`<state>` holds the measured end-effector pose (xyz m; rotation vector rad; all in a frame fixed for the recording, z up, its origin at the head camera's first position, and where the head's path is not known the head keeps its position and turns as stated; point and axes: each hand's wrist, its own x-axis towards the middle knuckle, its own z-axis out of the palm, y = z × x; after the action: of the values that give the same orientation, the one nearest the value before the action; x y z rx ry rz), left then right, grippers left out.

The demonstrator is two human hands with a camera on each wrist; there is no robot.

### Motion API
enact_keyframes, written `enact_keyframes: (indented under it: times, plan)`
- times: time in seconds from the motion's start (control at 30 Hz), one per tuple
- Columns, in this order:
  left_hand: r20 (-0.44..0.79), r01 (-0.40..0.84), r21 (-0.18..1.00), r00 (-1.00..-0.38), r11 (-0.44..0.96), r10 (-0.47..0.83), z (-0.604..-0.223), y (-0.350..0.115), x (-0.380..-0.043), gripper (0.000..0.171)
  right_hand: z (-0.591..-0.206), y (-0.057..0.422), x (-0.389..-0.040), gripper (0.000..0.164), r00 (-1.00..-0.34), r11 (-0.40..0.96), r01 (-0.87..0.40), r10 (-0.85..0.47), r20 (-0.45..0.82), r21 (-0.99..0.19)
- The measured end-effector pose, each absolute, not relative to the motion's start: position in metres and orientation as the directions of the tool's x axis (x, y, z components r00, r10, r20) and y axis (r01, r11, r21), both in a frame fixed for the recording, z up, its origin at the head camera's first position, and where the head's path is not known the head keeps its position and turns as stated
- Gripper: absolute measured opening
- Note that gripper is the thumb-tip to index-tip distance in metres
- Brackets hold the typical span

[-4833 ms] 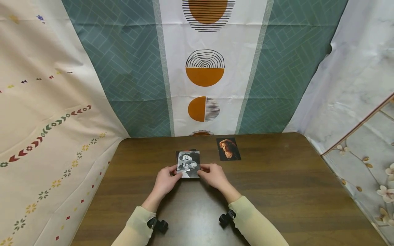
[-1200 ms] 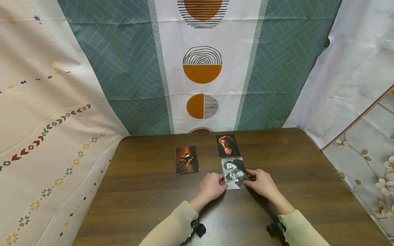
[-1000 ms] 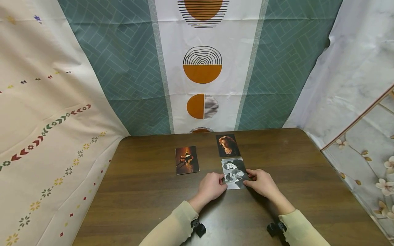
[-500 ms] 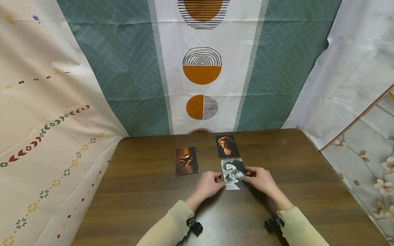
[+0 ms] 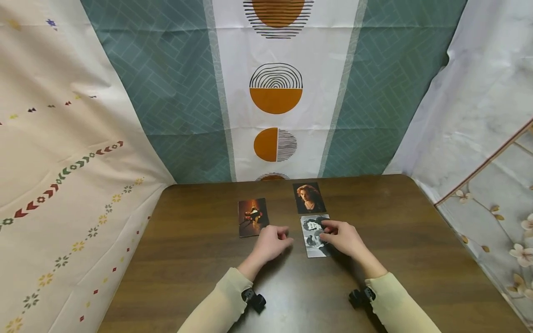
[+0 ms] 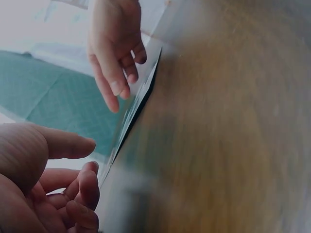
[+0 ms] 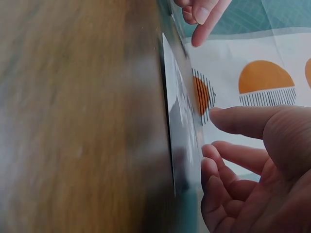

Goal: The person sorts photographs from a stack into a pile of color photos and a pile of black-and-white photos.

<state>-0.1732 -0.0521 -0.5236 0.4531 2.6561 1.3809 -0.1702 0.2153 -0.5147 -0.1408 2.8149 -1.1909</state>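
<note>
Monochrome photo (image 5: 310, 238) flat on table (image 5: 179, 263), right hand (image 5: 342, 237) above, left hand (image 5: 269, 241) beside, thumbs and fingertips apart.

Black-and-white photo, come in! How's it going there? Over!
Left hand empty, above the table. Right hand empty, hovering over the black-and-white photo. Photo flat, partly hidden by that hand; portrait photo just beyond.
</note>
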Motion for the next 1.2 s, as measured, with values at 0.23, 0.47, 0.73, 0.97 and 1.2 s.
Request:
enact_keyframes:
  times: [0.23, 0.47, 0.73, 0.97, 1.2]
  plan:
    - [0.022, 0.179, 0.820, -0.959, 0.544, 0.282, -0.521, -0.074, -0.179, 0.041, -0.512, 0.197, -0.176, 0.046, -0.988, 0.671, -0.076, -0.148, -0.032, -0.738]
    - [0.035, 0.169, 0.822, -0.968, 0.544, 0.249, -0.517, -0.099, -0.183, 0.040, -0.510, 0.175, -0.182, 0.046, -0.985, 0.656, -0.092, -0.169, -0.027, -0.749]
    - [0.040, 0.135, 0.809, -0.984, 0.572, 0.175, -0.520, -0.128, -0.183, 0.040, -0.511, 0.143, -0.188, 0.046, -0.982, 0.606, -0.107, -0.190, -0.013, -0.788]
    - [0.033, 0.092, 0.830, -0.993, 0.551, 0.116, -0.522, -0.155, -0.180, 0.040, -0.512, 0.112, -0.193, 0.043, -0.969, 0.566, -0.158, -0.248, 0.016, -0.809]
    - [-0.004, 0.024, 0.863, -0.999, 0.504, 0.054, -0.527, -0.176, -0.179, 0.043, -0.516, 0.084, -0.199, 0.049, -0.959, 0.549, -0.201, -0.280, 0.048, -0.811]
